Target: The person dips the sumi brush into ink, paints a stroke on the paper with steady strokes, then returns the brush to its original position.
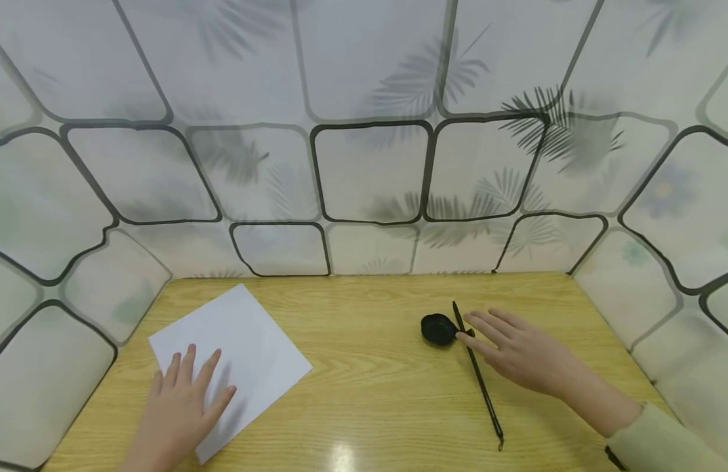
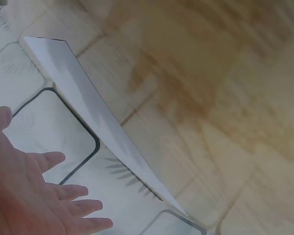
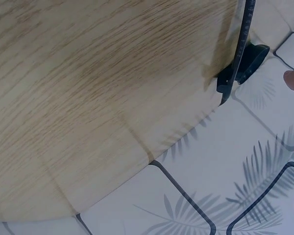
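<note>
A white sheet of paper (image 1: 263,360) lies turned at an angle on the left of the table. Over its lower left part my left hand (image 1: 178,413) hovers with spread fingers; the left wrist view shows the hand (image 2: 34,196) apart from the paper (image 2: 98,117). On the right, a slim black brush (image 1: 481,380) with a loop at its near end leans across the short handle of a small black dish (image 1: 438,329). My right hand (image 1: 526,354) is beside them, fingers straight, holding nothing. A gap separates its thumb from the dish (image 3: 255,61) in the right wrist view.
The wooden table (image 1: 352,400) ends at a back wall (image 1: 370,170) covered in a stone-and-leaf pattern. Patterned side walls (image 1: 629,288) stand to the left and right. A pale sleeve (image 1: 665,439) covers the right forearm.
</note>
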`<action>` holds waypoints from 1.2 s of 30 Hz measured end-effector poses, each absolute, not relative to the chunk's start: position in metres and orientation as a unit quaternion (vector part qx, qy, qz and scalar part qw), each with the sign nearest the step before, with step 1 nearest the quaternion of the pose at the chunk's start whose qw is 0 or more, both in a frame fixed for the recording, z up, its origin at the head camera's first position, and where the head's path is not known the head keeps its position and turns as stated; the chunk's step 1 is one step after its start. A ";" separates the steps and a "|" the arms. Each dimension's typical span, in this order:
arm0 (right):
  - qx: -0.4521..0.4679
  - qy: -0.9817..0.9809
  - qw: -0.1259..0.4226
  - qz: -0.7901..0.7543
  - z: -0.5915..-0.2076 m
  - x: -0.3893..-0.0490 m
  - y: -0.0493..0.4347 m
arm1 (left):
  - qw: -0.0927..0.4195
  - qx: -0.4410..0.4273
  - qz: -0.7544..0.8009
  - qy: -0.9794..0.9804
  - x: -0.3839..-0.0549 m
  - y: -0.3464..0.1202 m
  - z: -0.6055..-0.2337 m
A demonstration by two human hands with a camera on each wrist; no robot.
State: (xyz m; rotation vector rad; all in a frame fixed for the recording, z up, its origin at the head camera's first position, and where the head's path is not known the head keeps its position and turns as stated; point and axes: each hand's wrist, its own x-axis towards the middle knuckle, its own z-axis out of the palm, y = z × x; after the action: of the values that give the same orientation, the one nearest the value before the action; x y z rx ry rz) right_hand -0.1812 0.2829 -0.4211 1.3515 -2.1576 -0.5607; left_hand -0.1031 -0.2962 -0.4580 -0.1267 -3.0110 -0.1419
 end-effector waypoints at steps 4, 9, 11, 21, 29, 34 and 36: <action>0.510 -0.793 0.251 -0.219 -0.423 -0.179 0.284 | 0.062 -0.040 -0.045 -0.996 -0.101 -0.298 -0.462; 0.515 -0.791 0.235 -0.233 -0.425 -0.176 0.284 | 0.065 -0.043 -0.043 -0.996 -0.099 -0.300 -0.465; 0.517 -0.790 0.232 -0.236 -0.428 -0.176 0.284 | 0.061 -0.042 -0.040 -0.996 -0.099 -0.300 -0.466; 0.531 -0.781 0.235 -0.231 -0.447 -0.176 0.284 | 0.027 -0.030 -0.044 -0.998 -0.099 -0.299 -0.467; 0.540 -0.783 0.228 -0.211 -0.459 -0.176 0.285 | -0.011 -0.021 -0.043 -0.999 -0.103 -0.299 -0.469; 0.545 -0.776 0.241 -0.209 -0.465 -0.177 0.287 | -0.018 -0.022 -0.045 -0.999 -0.104 -0.299 -0.470; 0.547 -0.771 0.251 -0.207 -0.467 -0.178 0.287 | -0.019 -0.023 -0.045 -0.999 -0.104 -0.299 -0.470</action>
State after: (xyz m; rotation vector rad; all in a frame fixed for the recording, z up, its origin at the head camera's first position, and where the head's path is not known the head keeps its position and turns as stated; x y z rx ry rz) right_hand -0.1783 0.2869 -0.4666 1.4887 -2.0995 -0.5642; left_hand -0.1041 -0.2986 -0.4703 -0.0738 -3.1759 -0.1425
